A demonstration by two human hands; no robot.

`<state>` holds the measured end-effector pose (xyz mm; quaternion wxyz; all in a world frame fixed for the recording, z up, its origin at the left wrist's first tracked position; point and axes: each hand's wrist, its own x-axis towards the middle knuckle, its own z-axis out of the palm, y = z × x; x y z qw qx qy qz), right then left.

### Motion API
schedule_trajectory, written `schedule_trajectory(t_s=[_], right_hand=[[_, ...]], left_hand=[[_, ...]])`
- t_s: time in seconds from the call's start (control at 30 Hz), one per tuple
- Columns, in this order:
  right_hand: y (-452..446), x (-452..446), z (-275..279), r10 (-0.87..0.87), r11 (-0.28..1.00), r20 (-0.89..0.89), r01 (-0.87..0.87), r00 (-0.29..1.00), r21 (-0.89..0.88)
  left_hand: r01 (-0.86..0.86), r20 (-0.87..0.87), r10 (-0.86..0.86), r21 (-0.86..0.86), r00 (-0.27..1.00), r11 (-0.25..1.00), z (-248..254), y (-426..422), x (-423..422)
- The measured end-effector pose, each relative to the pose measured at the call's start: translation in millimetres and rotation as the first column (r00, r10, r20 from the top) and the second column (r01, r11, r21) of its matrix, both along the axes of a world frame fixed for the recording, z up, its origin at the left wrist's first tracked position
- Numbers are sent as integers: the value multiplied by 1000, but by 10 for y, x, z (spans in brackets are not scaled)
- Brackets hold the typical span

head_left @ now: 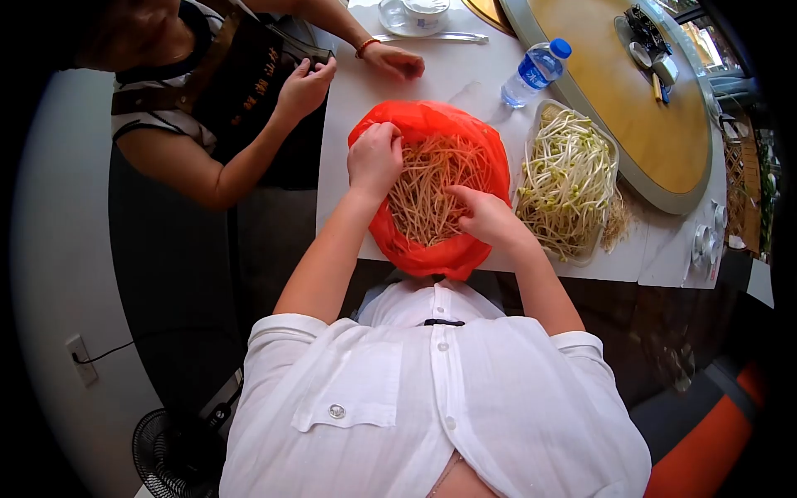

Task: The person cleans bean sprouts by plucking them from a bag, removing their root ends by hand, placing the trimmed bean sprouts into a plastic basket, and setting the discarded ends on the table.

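Observation:
A red plastic bag (496, 158) stands with its mouth wide on the white table, full of long thin brownish strands (427, 195) that look like bean sprouts. Its upper left rim is pinched in my left hand (376, 162), fingers closed on the plastic. My right hand (488, 217) reaches over the right side of the bag; index finger and thumb are apart at the strands, and the other fingers are partly hidden. Just right of the bag, a clear tray (615, 166) is heaped with pale bean sprouts (569, 166).
A water bottle (534, 76) stands behind the tray, near a round wooden turntable (639, 91). Thin brown roots (617, 222) lie beside the tray. At the left, another person's hand (394, 62) rests on the table (336, 166); their other hand (305, 85) holds a dark object. Chopsticks (440, 37) and a bowl (415, 18) are behind.

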<state>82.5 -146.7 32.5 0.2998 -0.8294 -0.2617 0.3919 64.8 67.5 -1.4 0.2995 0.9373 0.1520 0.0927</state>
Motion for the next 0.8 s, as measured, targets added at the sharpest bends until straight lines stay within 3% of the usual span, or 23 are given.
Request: schedule_trajectory(t_s=[0.07, 0.13, 0.17, 0.27, 0.33, 0.4, 0.47, 0.53, 0.6, 0.67, 0.73, 0.8], right_hand=[[18, 92, -16, -85, 991, -48, 80, 995, -103], [12, 151, -248, -149, 986, 68, 153, 987, -66], [23, 156, -364, -147, 986, 63, 151, 987, -69], [74, 119, -631, -198, 967, -40, 189, 979, -169], [170, 39, -736, -318, 930, 248, 352, 915, -107], [281, -12, -769, -349, 914, 256, 388, 902, -120], [405, -68, -811, -433, 851, 387, 511, 814, -121], [440, 13, -875, -421, 855, 293, 483, 859, -189], [383, 75, -1025, -504, 861, -86, 507, 859, 22], [302, 200, -615, -501, 833, -408, 553, 763, 11], [236, 225, -221, -536, 779, -540, 626, 649, -20], [150, 209, -33, -501, 780, -554, 625, 665, 45]], left_hand=[[-48, -64, 42, -82, 997, 995, 23, -68, -112], [3, -189, -8, -29, 982, 1000, -2, -122, -202], [-3, -56, 3, 6, 998, 1000, -69, -163, -252], [-89, 83, 77, 154, 994, 984, -127, -309, -358], [-36, 39, 32, 106, 999, 994, -146, -394, -451], [71, -90, -74, -35, 993, 997, -187, -491, -505], [43, -95, -44, -12, 994, 999, -302, -543, -525], [15, -241, -19, -18, 970, 1000, -311, -555, -507], [-17, -261, 4, -45, 965, 999, -227, -539, -510], [-52, -285, 30, -70, 958, 996, -92, -482, -524], [-103, -267, 39, -229, 963, 968, -20, -398, -562], [-110, -265, 49, -220, 963, 969, -28, -369, -606]])
